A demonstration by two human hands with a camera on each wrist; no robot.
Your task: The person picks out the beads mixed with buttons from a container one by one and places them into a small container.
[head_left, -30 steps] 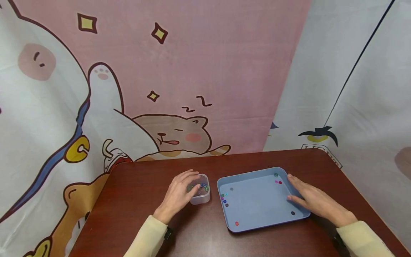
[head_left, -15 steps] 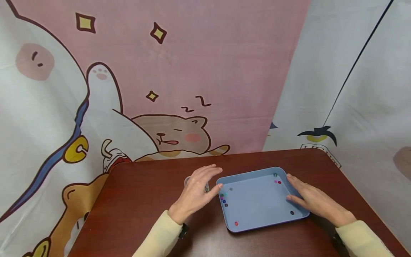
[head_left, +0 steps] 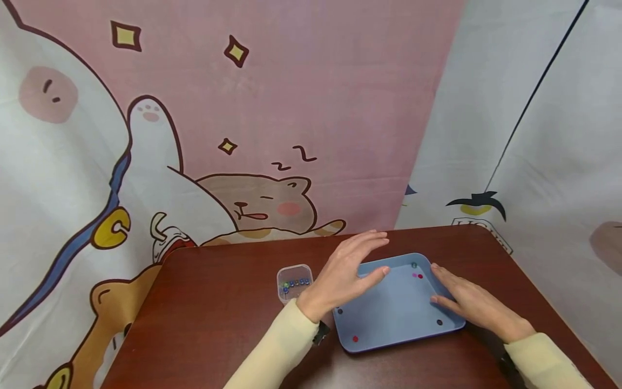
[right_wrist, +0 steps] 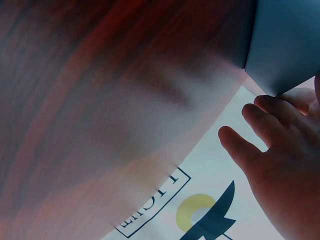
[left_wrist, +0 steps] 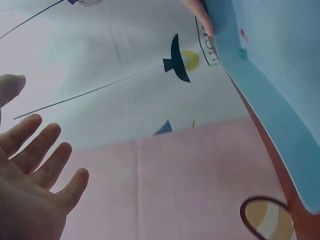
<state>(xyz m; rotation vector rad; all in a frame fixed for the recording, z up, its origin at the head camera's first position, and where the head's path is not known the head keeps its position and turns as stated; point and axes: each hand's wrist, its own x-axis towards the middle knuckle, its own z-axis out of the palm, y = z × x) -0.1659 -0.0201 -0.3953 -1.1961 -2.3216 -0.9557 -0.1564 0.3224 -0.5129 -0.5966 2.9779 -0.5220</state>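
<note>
A shallow blue tray (head_left: 389,313) lies on the table with several small coloured beads in it, among them a red bead (head_left: 355,339) near its front left corner. My left hand (head_left: 340,273), fingers spread and holding nothing, hovers over the tray's left end and hides part of it. In the left wrist view its fingers (left_wrist: 47,145) stand apart from the tray. My right hand (head_left: 473,302) rests against the tray's right side with straight fingers. Left of the tray stands a small clear plastic box (head_left: 293,281) holding several blue and green beads.
The brown wooden table (head_left: 218,319) extends to the left and in front of the tray. Behind it hangs a pink and white curtain (head_left: 350,108) printed with cartoon animals.
My left hand has moved right, from over the clear box to over the left end of the tray, uncovering the box. My right hand has stayed at the tray's right side.
</note>
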